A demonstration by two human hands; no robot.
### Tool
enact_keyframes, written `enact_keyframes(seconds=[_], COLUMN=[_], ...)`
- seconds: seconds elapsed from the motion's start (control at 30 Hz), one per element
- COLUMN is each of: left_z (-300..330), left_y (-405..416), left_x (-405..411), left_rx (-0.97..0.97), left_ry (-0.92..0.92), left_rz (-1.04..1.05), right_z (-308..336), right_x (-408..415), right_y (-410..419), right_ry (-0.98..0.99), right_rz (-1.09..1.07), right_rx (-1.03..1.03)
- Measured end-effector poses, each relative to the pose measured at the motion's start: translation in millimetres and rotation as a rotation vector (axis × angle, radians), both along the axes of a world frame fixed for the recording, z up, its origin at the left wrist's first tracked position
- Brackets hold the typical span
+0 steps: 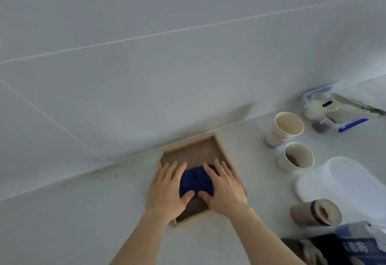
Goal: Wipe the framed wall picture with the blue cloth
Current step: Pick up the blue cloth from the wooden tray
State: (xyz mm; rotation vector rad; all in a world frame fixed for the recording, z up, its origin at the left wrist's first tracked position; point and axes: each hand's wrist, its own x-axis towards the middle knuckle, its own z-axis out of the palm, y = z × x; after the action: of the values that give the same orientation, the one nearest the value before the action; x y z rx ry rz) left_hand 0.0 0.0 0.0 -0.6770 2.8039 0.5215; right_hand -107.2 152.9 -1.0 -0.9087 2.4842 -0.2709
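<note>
A wooden-framed picture (195,149) lies flat on the pale counter, its far edge near the tiled wall; the brown panel inside the light wood frame faces up. A bunched dark blue cloth (196,181) rests on that panel. My left hand (169,189) lies flat on the panel and frame's left side, thumb touching the cloth. My right hand (224,187) presses on the cloth's right side, fingers spread, thumb meeting the left thumb below the cloth. The near part of the frame is hidden under both hands.
To the right stand two paper cups (289,124) (296,157), a clear lidded box with blue clips (353,125), metal tongs (355,106), a white lid-like plate (344,183), a lying brown tumbler (317,212) and a dark printed bag (342,250). The tiled wall (146,66) rises behind.
</note>
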Motion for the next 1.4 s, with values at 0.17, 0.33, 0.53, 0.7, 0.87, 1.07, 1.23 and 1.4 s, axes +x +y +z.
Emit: enact_keyframes(seconds=[0.17,0.33,0.53,0.7,0.87,1.07,1.23,1.4], left_z=[-14,-14,1,29,63,114,152,188], left_y=[8,12,8,-3,-25,-57,-81,-109], left_x=[-4,-4,-1,5,19,50,89,132], left_rx=[-0.075,-0.102,-0.077,-0.074,-0.081,-0.129,-0.144,-0.176], left_ry=[-0.009,0.027,0.069,0.153,0.224,0.351,0.454,0.531], left_rz=[0.011,0.037,0.080,0.128,0.184,0.215,0.271,0.319], right_z=[-12,-12,-4,22,57,108,149,186], right_x=[2,1,1,5,13,38,70,110], right_y=[4,4,3,-8,-26,-57,-88,-120], right_ry=[0.006,0.066,0.087,0.094,0.134,0.194,0.255,0.262], right_rz=[0.002,-0.009,-0.060,-0.083,-0.074,-0.064,-0.050,-0.037], right_rx=[-0.013,-0.055,-0.086,-0.150,-0.218,-0.307,-0.348,-0.409])
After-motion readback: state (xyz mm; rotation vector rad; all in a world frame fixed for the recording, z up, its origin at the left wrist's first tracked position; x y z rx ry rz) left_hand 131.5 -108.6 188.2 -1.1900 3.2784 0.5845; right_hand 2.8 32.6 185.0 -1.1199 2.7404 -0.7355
